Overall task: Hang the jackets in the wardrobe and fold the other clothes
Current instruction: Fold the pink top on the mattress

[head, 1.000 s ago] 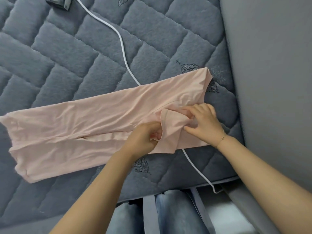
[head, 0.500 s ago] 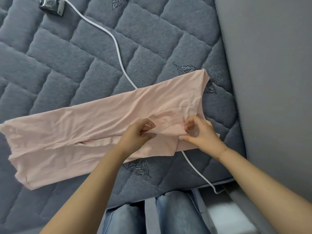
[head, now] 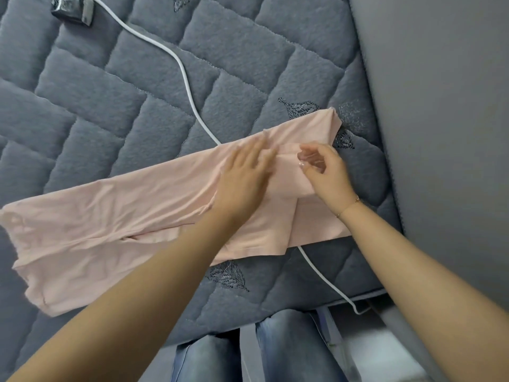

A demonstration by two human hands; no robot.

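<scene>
The pink garment (head: 115, 216) lies flat across the near bed (head: 137, 92). The left hand (head: 242, 177), fingers straight, presses its right part; the right hand (head: 327, 175) seems to pinch a fold there. Smooth leftward, keeping edges aligned over the cable (head: 179, 64).

We see a thin, matt pink cloth garment (head: 115, 216), smooth with soft wrinkles, on a fuzzy grey quilted bed cover (head: 110, 100) with stitched seams. The white cable (head: 181, 70) looks like smooth plastic, the small dark plug (head: 72, 10) glossy. Our jeans (head: 292, 351) are faded denim.
</scene>
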